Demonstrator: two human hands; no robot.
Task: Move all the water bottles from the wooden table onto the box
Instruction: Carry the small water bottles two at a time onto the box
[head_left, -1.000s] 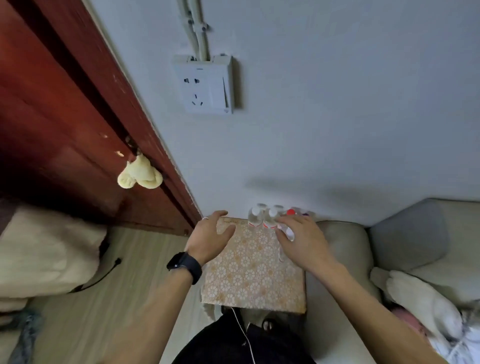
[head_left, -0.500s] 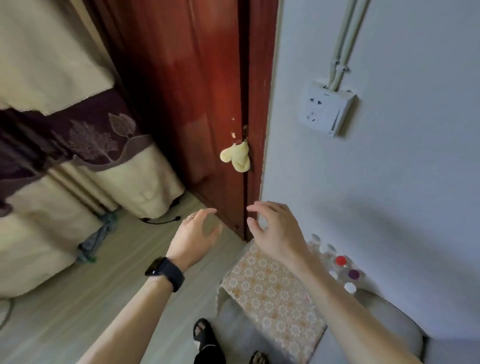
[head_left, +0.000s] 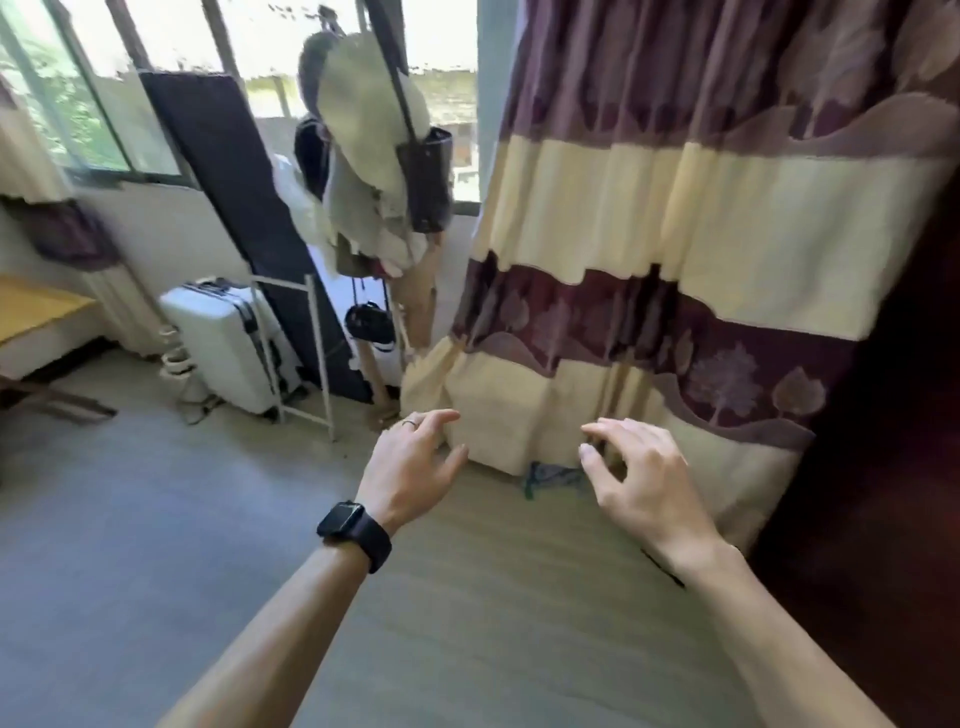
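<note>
Left hand (head_left: 410, 462) and right hand (head_left: 639, 478) empty, fingers loosely spread. No bottles visible. Wooden table (head_left: 36, 312) is left of the white suitcase (head_left: 223, 343), so left hand nearer.

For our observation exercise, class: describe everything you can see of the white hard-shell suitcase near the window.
The white hard-shell suitcase stands upright on the grey floor, close under the window. Its shell looks like smooth, glossy plastic with rounded corners, with dark fittings on top and a dark strip down its side. A thin white metal rack frame crosses in front of it, and a tall dark leaning panel rises behind. Finer detail is blurred.
</note>
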